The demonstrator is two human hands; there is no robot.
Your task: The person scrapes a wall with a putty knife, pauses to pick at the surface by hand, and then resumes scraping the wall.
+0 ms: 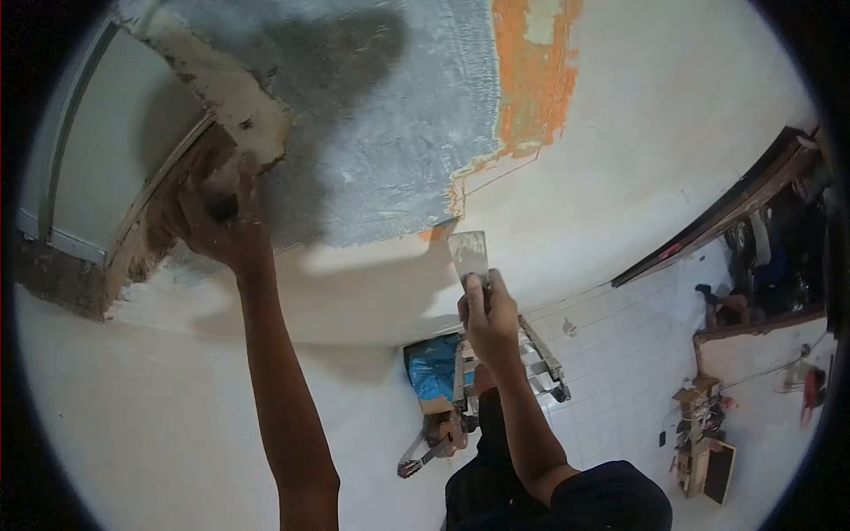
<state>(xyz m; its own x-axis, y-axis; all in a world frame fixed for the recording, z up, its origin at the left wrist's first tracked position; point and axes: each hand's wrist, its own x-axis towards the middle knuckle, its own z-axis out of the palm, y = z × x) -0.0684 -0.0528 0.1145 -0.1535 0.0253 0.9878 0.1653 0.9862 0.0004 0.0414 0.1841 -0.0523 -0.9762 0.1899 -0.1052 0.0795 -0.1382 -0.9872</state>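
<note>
My left hand [217, 208] is raised at the upper left, its fingers curved around the rough broken edge of the plaster [252, 115] beside a recess; whether it holds anything there is hard to make out. My right hand [489, 314] grips a putty knife [469, 255] by its handle, thumb on top. The smeared blade points up, close to the lower edge of the grey patch [390, 159] on the wall. An orange strip [527, 88] borders that patch on its right.
Below my right hand are a ladder [536, 354], a blue bag [432, 365] and a small guitar [434, 451]. A wooden shelf [699, 434] with items stands at the lower right. A dark-framed opening [761, 265] is at the far right.
</note>
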